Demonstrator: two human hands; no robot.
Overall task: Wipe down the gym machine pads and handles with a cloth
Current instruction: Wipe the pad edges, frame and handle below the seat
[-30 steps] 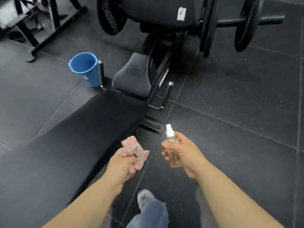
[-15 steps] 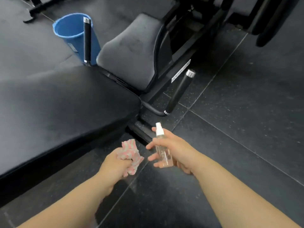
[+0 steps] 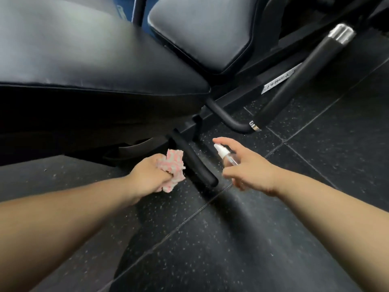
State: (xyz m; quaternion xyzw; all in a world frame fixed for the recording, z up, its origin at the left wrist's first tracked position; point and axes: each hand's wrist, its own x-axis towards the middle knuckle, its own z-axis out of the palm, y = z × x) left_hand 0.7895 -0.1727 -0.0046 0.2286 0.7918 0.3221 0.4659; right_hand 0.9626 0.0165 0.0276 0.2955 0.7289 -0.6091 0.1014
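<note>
Broadly, the long pad (image 3: 84, 49) fills the upper left; the low black handle (image 3: 195, 163) lies at centre. Just left of it the left hand (image 3: 149, 175) clenches the pink cloth (image 3: 173, 167); to its right the right hand (image 3: 250, 169) grips the spray bottle (image 3: 226, 155), forefinger over the nozzle. Best to mist lightly, then wrap and wipe lengthwise.

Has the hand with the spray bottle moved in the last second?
Yes: the right hand went forward, close beside the low black handle.

I see the pink-and-white cloth (image 3: 174, 166) bunched just left of the low black handle (image 3: 195, 161), near the bench pad (image 3: 84, 49).
</note>
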